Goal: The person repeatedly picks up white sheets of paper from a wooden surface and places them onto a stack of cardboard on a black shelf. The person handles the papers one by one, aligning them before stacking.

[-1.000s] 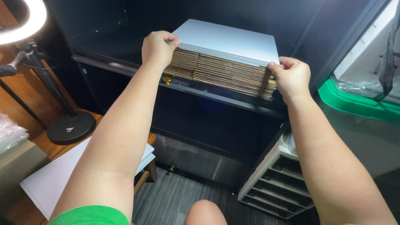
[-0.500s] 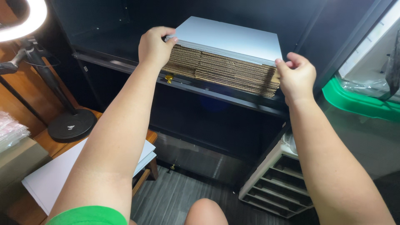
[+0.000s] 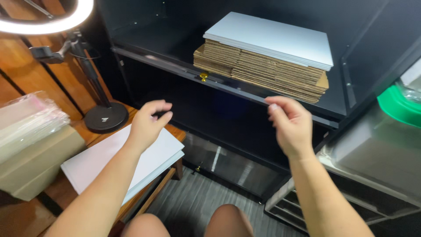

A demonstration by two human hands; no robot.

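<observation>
A stack of flat brown cardboard sheets lies on a black shelf, with white flat boards on top. My left hand hangs in the air below the shelf, fingers loosely curled and holding nothing. My right hand is also free, fingers apart, just under the shelf's front edge. Neither hand touches the stack. Under my left hand lies a pile of white boards on a wooden table.
A ring light on a black stand with a round base stands at the left. Clear plastic bags rest on a tan box. A wire rack and a green-rimmed container sit at right. My knees show below.
Both hands have let go of the stack on the shelf and dropped down and back toward me. The stack stays on the shelf.
</observation>
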